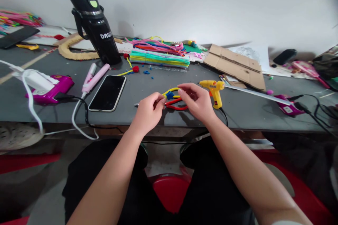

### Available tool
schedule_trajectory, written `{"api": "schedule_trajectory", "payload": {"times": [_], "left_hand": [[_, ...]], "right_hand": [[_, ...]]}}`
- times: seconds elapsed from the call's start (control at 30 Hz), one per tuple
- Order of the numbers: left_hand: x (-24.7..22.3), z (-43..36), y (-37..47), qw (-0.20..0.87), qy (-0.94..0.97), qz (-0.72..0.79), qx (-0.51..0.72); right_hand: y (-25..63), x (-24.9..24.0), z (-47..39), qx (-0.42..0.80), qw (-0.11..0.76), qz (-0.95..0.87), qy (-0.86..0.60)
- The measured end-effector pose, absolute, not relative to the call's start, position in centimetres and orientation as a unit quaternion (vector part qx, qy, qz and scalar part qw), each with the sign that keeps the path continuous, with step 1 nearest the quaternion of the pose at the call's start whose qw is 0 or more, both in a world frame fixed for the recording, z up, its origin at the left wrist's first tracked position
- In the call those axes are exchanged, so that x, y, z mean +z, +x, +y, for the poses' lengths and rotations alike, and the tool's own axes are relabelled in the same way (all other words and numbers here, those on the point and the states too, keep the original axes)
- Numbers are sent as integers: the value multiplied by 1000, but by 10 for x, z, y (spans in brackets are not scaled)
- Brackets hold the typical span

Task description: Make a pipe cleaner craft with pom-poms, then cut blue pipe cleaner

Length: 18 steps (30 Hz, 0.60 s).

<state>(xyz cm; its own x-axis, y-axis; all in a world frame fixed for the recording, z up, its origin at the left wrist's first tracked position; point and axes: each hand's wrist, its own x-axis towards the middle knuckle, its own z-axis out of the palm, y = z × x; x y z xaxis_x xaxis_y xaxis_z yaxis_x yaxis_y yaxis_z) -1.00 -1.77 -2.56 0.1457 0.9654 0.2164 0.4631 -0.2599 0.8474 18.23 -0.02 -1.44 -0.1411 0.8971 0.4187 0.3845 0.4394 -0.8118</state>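
Observation:
Over the table's front part, my left hand (150,110) pinches the left end of a bent yellow stem (173,89) beside a small blue fuzzy piece (169,95). On the right, my right hand (197,101) has its thumb and fingers curved round the other end of the yellow stem, fingertips close together. Scissors with red-orange handles (181,108) lie beneath, between the hands; their tip shows left of my left fingers. Just right of my right hand stands a yellow glue gun (216,93).
A phone (107,93) and a pink hair iron (96,79) lie to the left, before a black bottle (99,28). Behind are bundled coloured stems (160,58) and cardboard (235,66). Purple power blocks with cables sit at both sides.

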Motion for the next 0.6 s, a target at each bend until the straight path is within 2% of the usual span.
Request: {"api": "schedule_trajectory", "payload": {"times": [0.13, 0.3, 0.6], "left_hand": [[-26, -17, -9, 348, 677, 494, 420], [-28, -15, -9, 361, 673, 478, 434], [-27, -15, -11, 395, 675, 457, 424]], "right_hand": [[178, -16, -5, 340, 460, -720, -392], [171, -13, -12, 366, 449, -735, -352], [175, -7, -12, 316, 446, -766, -339]]}}
